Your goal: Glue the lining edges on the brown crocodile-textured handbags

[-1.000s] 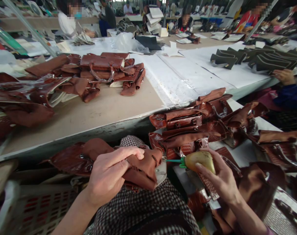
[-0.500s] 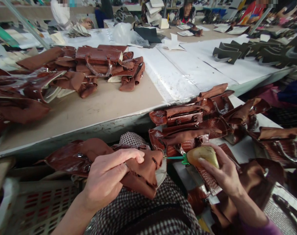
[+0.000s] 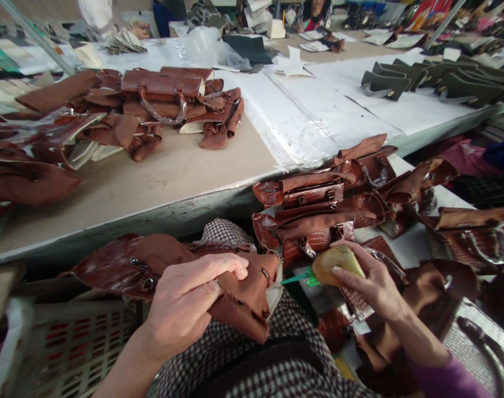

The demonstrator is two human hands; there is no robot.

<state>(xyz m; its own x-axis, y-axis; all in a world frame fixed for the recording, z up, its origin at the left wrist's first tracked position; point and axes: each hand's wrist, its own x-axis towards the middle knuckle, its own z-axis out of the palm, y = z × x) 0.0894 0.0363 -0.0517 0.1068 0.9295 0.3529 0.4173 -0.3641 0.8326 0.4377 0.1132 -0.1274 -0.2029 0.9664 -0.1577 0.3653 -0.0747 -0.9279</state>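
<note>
My left hand (image 3: 185, 301) is closed on a folded brown leather bag piece (image 3: 243, 296) that rests on my lap, over a checked garment (image 3: 252, 359). More of the same brown leather (image 3: 114, 265) trails to the left of that hand. My right hand (image 3: 372, 282) is wrapped round a yellowish squeeze bottle (image 3: 337, 262) with a green nozzle (image 3: 295, 278). The nozzle tip points left and sits at the edge of the leather piece.
A pile of brown leather bags (image 3: 343, 199) lies on a white surface at my right. More brown pieces (image 3: 123, 113) are heaped on the long worktable (image 3: 172, 177). Dark green pieces (image 3: 434, 83) lie at the far right. A plastic crate (image 3: 65, 348) stands at lower left. Other people sit at the far tables.
The view has tilted down a little. My right hand has brought the bottle slightly left, so its nozzle now reaches the leather piece. My left hand keeps its grip.
</note>
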